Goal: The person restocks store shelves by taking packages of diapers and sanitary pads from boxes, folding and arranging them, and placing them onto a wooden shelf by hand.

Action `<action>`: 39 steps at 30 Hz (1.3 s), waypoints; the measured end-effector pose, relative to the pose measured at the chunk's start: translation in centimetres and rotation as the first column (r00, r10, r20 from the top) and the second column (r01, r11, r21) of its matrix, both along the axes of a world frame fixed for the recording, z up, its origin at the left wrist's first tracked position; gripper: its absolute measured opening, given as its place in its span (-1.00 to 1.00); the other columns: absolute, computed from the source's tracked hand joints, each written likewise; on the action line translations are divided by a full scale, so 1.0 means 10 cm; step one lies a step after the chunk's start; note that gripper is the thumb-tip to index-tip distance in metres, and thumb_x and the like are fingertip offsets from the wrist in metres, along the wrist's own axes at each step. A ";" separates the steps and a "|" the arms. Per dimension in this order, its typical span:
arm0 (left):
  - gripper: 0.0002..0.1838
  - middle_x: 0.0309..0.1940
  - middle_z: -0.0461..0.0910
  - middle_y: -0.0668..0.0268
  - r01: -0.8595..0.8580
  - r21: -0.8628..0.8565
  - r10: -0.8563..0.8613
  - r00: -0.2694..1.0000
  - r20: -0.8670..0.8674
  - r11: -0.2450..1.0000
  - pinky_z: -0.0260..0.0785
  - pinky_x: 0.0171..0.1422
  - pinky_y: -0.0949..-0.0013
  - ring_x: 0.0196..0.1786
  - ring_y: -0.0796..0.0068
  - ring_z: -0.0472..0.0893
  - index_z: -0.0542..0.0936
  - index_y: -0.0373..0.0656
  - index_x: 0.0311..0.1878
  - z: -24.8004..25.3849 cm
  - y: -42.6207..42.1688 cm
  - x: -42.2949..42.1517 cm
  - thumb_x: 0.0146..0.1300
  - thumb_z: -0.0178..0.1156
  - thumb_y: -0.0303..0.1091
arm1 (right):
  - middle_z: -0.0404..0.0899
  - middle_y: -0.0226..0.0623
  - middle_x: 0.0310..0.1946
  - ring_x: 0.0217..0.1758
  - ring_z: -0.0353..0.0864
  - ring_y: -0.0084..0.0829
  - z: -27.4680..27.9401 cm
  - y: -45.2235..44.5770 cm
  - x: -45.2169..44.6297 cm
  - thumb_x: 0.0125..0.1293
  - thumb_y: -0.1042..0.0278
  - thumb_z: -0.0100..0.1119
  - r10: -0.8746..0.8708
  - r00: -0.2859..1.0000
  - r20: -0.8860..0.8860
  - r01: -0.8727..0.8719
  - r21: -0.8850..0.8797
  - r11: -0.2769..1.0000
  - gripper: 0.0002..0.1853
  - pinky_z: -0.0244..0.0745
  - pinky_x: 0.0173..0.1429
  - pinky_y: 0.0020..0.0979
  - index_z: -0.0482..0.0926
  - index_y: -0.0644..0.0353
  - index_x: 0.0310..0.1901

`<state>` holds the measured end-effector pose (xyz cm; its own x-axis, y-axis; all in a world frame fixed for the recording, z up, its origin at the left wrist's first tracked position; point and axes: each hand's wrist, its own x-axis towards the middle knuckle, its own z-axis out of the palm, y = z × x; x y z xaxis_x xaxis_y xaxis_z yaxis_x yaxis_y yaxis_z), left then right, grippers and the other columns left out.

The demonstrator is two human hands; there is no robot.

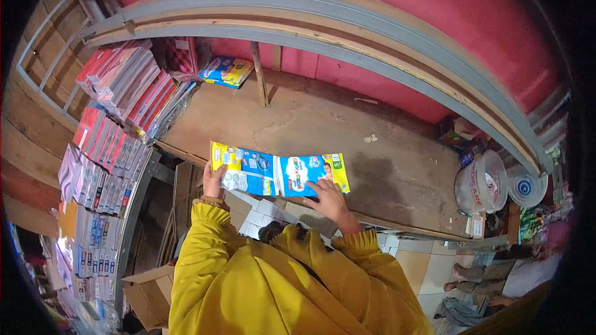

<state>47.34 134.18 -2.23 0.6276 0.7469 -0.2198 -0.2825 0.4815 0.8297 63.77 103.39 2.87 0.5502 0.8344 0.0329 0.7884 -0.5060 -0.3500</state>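
My left hand [214, 180] is closed on the left end of a blue and yellow diaper pack [247, 170], thumb on top. Joined or lying against it across a pale seam is another blue and yellow panel [295, 170] with large white and red lettering and a picture of a child. I cannot tell whether these are two packs or one. My right hand [329, 200] rests on the lower edge of the right panel, fingers stretched over its surface. Both panels are held above the front edge of a wooden shelf [310, 105].
More blue and yellow packs [226, 71] lie at the shelf's back left, near a wooden post [259, 74]. Stacks of boxed goods [105, 142] rise on the left. Clear plastic tubs [481, 181] stand at right. A cardboard box [149, 294] sits low left; another person's feet [456, 278] show lower right.
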 end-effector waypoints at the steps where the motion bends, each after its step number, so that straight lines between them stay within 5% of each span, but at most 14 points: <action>1: -0.54 -0.02 0.53 0.14 0.025 -0.021 -0.025 1.000 0.003 0.999 0.49 0.00 0.32 -0.06 0.33 0.59 0.34 -0.26 0.16 0.04 -0.02 -0.03 0.16 0.15 -0.55 | 0.44 -0.19 0.01 0.16 0.35 -0.10 0.02 0.01 -0.02 0.10 0.10 0.26 -0.047 0.998 -0.032 0.047 0.026 0.999 -0.50 0.26 0.21 -0.08 0.50 -0.01 0.11; 5: -0.45 0.08 0.46 0.09 0.121 -0.110 -0.118 0.992 0.034 0.986 0.52 0.00 0.20 0.02 0.23 0.57 0.23 -0.22 0.27 0.14 -0.10 0.00 0.17 0.03 -0.49 | 0.35 -0.23 0.16 0.31 0.18 -0.05 0.10 0.18 0.06 0.13 0.08 0.24 0.036 0.990 0.136 -0.057 0.151 0.987 -0.53 0.07 0.35 0.01 0.50 -0.09 0.11; 9: -0.44 0.10 0.45 0.09 0.135 -0.167 -0.131 0.991 0.035 0.977 0.52 0.01 0.18 0.04 0.21 0.56 0.22 -0.20 0.30 0.18 -0.02 -0.05 0.18 -0.02 -0.50 | 0.29 -0.31 0.23 0.36 0.11 -0.04 -0.32 0.38 0.08 0.16 0.07 0.20 0.162 0.983 0.091 -0.170 0.082 0.982 -0.59 -0.04 0.35 0.14 0.54 -0.18 0.07; 17: -0.42 0.13 0.43 0.06 0.225 0.093 -0.232 0.971 0.066 0.970 0.36 0.25 0.18 0.13 0.16 0.50 0.21 -0.23 0.31 0.17 1.16 0.21 0.16 -0.05 -0.53 | 0.31 -0.32 0.24 0.35 0.15 -0.15 -0.54 1.09 -0.04 0.20 0.11 0.17 0.014 0.986 -0.166 0.035 0.289 0.957 -0.60 -0.03 0.37 -0.04 0.53 -0.13 0.10; 20: -0.40 0.15 0.40 0.05 0.281 0.108 -0.279 0.960 -0.033 0.954 0.33 0.26 0.19 0.16 0.17 0.47 0.19 -0.23 0.32 0.43 1.47 0.29 0.15 -0.04 -0.50 | 0.43 -0.15 0.12 0.19 0.36 -0.07 -0.32 1.00 0.05 0.20 0.25 0.20 -0.118 0.980 -0.159 0.179 0.454 0.873 -0.62 0.22 0.25 -0.10 0.54 0.01 0.08; 23: -0.39 0.17 0.38 0.08 0.417 0.194 -0.407 0.909 -0.092 0.888 0.31 0.27 0.25 0.18 0.22 0.45 0.17 -0.25 0.34 0.76 1.28 0.45 0.16 -0.03 -0.48 | 0.47 -0.18 0.08 0.04 0.49 -0.21 -0.61 0.68 0.14 0.25 0.26 0.17 -0.356 0.922 -0.153 0.388 0.377 0.841 -0.65 0.36 0.12 -0.22 0.54 0.10 0.07; 25: -0.39 0.24 0.31 0.12 0.539 0.390 -0.529 0.837 -0.144 0.747 0.26 0.29 0.31 0.23 0.30 0.38 0.17 -0.27 0.35 0.62 1.01 0.60 0.22 0.03 -0.43 | 0.50 -0.27 0.04 -0.04 0.51 -0.37 -0.79 0.54 0.12 0.30 0.25 0.13 -0.345 0.765 -0.545 0.602 0.411 0.685 -0.67 0.40 0.04 -0.34 0.53 0.13 0.07; 26: -0.38 0.24 0.32 0.16 0.614 0.291 -0.608 0.784 -0.126 0.733 0.23 0.30 0.33 0.23 0.32 0.37 0.16 -0.27 0.37 0.70 0.72 0.66 0.24 0.08 -0.43 | 0.52 -0.31 0.01 -0.08 0.52 -0.44 -0.84 0.53 0.10 0.32 0.25 0.12 -0.289 0.646 -0.707 0.697 0.392 0.601 -0.67 0.42 0.00 -0.39 0.53 0.15 0.07; 29: -0.40 0.38 0.13 0.22 0.784 0.428 -0.845 0.529 -0.081 0.450 0.15 0.37 0.25 0.38 0.37 0.16 0.21 -0.13 0.36 0.52 0.19 0.79 0.26 0.12 -0.43 | 0.56 -0.42 -0.09 -0.17 0.50 -0.60 -0.89 0.59 0.00 0.37 0.24 0.07 -0.201 0.386 -0.901 0.840 0.252 0.481 -0.69 0.42 -0.08 -0.52 0.54 0.15 0.06; 30: -0.42 0.38 0.14 0.18 0.786 0.402 -0.829 0.549 -0.104 0.470 0.08 0.41 0.21 0.41 0.29 0.14 0.27 -0.15 0.32 0.55 0.06 0.79 0.23 0.16 -0.41 | 0.57 -0.42 -0.10 -0.18 0.52 -0.59 -0.89 0.62 -0.01 0.38 0.24 0.05 -0.204 0.380 -0.902 0.832 0.237 0.501 -0.69 0.43 -0.07 -0.52 0.53 0.15 0.08; 31: -0.41 0.38 0.14 0.13 0.693 0.659 -0.756 0.590 -0.285 0.292 0.01 0.45 0.17 0.45 0.15 0.09 0.31 -0.11 0.30 0.40 0.07 0.85 0.18 0.20 -0.38 | 0.57 -0.41 -0.11 -0.19 0.54 -0.57 -0.91 0.63 -0.02 0.39 0.24 0.03 -0.211 0.373 -0.903 0.825 0.219 0.521 -0.68 0.44 -0.05 -0.51 0.51 0.15 0.10; 33: -0.41 0.39 0.15 0.17 0.647 0.752 -0.635 0.635 -0.440 0.126 -0.10 0.47 -0.06 0.46 0.04 0.03 0.36 0.02 0.27 0.22 0.14 0.84 0.13 0.23 -0.28 | 0.58 -0.40 -0.12 -0.19 0.55 -0.56 -0.96 0.62 -0.03 0.40 0.24 0.02 -0.205 0.345 -0.916 0.821 0.189 0.538 -0.68 0.45 -0.05 -0.50 0.51 0.16 0.11; 36: -0.41 0.42 0.10 0.29 0.732 0.647 -0.275 0.591 -0.758 -0.212 -0.18 0.42 -0.29 0.48 0.01 -0.04 0.41 0.15 0.25 0.13 0.25 0.65 0.09 0.24 -0.15 | 0.57 -0.38 -0.12 -0.17 0.54 -0.57 -1.04 0.66 -0.05 0.39 0.25 0.03 -0.168 0.337 -0.926 0.806 0.191 0.559 -0.67 0.46 -0.07 -0.50 0.50 0.19 0.10; 39: -0.40 0.45 0.04 0.37 0.690 0.669 -0.304 0.598 -0.742 -0.276 -0.24 0.37 -0.42 0.49 -0.01 -0.08 0.41 0.21 0.24 -0.19 0.29 0.57 0.06 0.25 -0.07 | 0.56 -0.37 -0.11 -0.14 0.53 -0.56 -0.96 0.79 -0.10 0.33 0.28 0.11 -0.189 0.397 -0.898 0.768 0.212 0.604 -0.64 0.45 -0.06 -0.50 0.48 0.21 0.11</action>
